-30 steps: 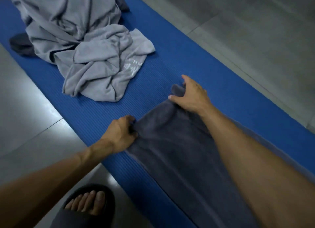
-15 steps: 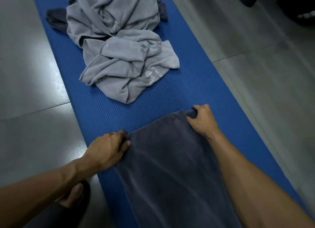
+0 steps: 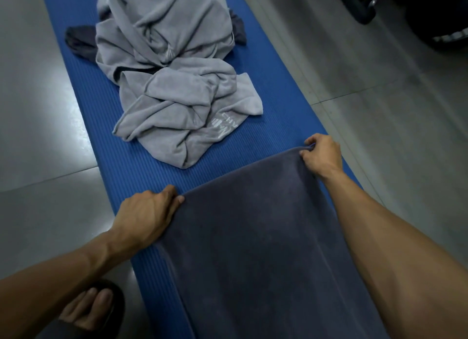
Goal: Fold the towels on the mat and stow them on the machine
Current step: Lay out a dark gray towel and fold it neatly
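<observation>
A dark grey towel (image 3: 255, 237) lies spread lengthwise on the blue mat (image 3: 278, 90), reaching toward me. My left hand (image 3: 147, 217) pinches its far left corner. Its far right corner is pinched in my right hand (image 3: 321, 153). The far edge is stretched taut between the two hands. Beyond it sits a crumpled heap of light grey towels (image 3: 174, 85), with a bit of another dark towel (image 3: 81, 42) sticking out on its left side.
Grey tiled floor (image 3: 38, 136) flanks the mat on both sides. My foot in a black sandal (image 3: 93, 311) stands on the floor at the lower left. Dark machine parts with a wheel (image 3: 359, 7) show at the top right corner.
Both hands have drawn the dark towel's far corners apart, widening and flattening its far edge. The view has swung, so the mat now runs more straight ahead.
</observation>
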Demonstrator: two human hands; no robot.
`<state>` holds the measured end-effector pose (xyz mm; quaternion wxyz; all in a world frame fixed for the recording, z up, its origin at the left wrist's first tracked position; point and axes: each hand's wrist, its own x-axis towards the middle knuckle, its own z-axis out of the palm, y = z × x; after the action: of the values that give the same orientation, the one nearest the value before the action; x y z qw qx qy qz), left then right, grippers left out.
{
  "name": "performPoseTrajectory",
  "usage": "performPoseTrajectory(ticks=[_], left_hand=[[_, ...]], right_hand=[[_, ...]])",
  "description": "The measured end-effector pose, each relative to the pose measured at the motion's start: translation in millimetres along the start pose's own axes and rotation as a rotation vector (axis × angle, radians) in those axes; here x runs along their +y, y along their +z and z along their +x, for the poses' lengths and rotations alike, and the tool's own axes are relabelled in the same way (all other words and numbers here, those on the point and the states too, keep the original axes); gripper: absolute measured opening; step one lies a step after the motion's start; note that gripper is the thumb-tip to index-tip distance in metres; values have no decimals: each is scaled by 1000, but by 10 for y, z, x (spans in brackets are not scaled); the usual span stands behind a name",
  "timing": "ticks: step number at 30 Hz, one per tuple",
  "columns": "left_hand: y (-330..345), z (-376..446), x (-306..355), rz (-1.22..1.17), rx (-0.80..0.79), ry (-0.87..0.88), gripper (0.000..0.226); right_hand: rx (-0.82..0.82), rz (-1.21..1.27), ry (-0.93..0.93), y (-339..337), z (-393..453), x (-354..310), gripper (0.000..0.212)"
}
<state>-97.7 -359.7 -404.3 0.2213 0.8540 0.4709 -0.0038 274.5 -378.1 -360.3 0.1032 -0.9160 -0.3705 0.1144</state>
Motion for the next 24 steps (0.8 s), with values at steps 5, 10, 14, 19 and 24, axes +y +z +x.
performPoseTrajectory(ticks=[5, 10, 14, 19, 24], left_hand=[[-97, 217, -100, 263, -39, 27, 33], [-52, 367, -38, 213, 219, 238, 18], [216, 483, 363, 115, 103, 574, 43], [523, 621, 328, 292, -63, 588, 71], [506, 620, 283, 307, -107, 633, 76]], right_hand=[[-30, -249, -91, 197, 219, -240, 30], [169, -209, -42, 348, 151, -364, 33], [206, -23, -319, 673, -503, -436, 36], [-126, -222, -403, 983, -757, -109, 65], [-174, -318, -171, 766, 48, 127, 62]])
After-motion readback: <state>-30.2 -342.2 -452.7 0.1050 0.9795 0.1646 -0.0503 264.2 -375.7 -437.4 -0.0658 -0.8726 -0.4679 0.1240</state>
